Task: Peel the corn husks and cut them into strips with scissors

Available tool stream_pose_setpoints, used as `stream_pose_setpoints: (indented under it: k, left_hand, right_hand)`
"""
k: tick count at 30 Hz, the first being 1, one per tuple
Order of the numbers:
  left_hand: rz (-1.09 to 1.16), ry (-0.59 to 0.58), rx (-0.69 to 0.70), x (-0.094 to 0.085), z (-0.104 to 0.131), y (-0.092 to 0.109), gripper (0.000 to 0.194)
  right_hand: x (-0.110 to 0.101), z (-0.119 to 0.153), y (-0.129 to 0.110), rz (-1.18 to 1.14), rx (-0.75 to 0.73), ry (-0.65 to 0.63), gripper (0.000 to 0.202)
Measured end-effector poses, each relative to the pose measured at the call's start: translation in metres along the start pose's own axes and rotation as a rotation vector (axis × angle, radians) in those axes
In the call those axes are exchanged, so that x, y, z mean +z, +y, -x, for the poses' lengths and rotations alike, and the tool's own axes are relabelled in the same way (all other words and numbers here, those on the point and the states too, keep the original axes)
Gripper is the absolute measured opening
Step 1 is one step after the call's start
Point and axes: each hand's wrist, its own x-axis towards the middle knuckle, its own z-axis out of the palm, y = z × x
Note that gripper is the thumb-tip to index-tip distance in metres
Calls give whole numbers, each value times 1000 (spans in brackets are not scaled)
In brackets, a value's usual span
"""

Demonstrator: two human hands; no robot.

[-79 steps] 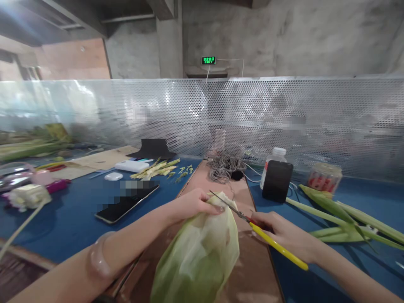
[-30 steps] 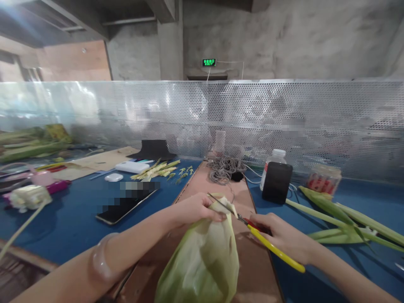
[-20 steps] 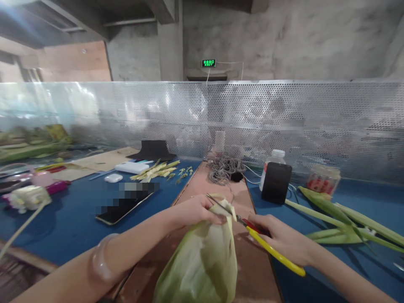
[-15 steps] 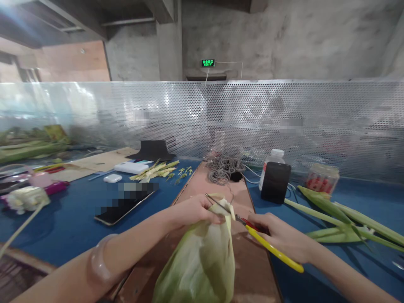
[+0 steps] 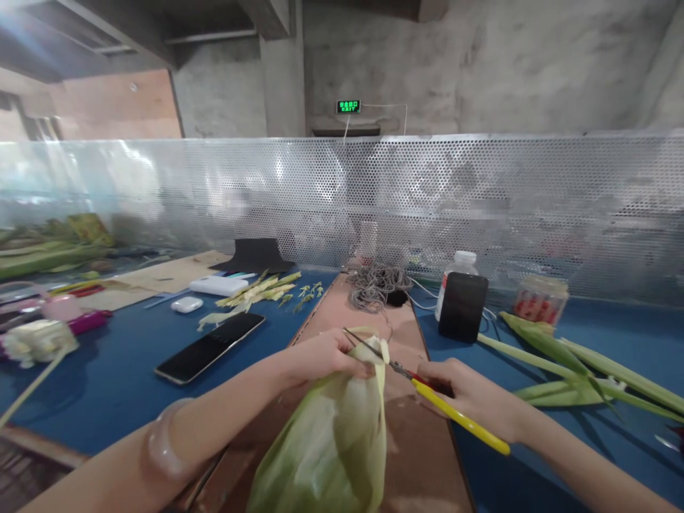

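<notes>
My left hand (image 5: pixel 334 354) is closed on the gathered top of a large pale green leaf bundle (image 5: pixel 325 442), which hangs over the brown board (image 5: pixel 422 434). A bracelet circles my left forearm. In my right hand (image 5: pixel 459 392) are scissors (image 5: pixel 464 420) with one yellow handle and one red handle. Their blades lie across the pale folded tip of the bundle, beside my left fingers. One blade tip sticks out past my left thumb area. The bundle's lower end runs out of view.
Behind my hands lies tangled grey cord (image 5: pixel 377 287). On the left are a phone (image 5: pixel 211 348), a white case (image 5: pixel 187 305) and leaf scraps (image 5: pixel 261 288). At right stand a black block (image 5: pixel 462 307), a bottle (image 5: pixel 464 263), a clear jar (image 5: pixel 541 299) and green leaves (image 5: pixel 566 393).
The scissors and both hands have shifted slightly left in view, along with the whole scene. The folded tip at the blades has moved a little. Both grips stay the same.
</notes>
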Motion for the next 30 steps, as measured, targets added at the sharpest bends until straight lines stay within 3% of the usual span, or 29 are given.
stream_pose_setpoints:
  k: [12,22,30]
  left_hand:
    - [7,11,-73,1,-2,-5,5]
    - [59,-12,-11,6,0,2,5]
    - [0,20,-27,2,-2,-5,6]
  right_hand:
    - [0,0,-4,-5,56,-43,24]
    - [1,-2,5,-53,6,-47,20]
    - [2,-2,8,-90,-2,-67,24]
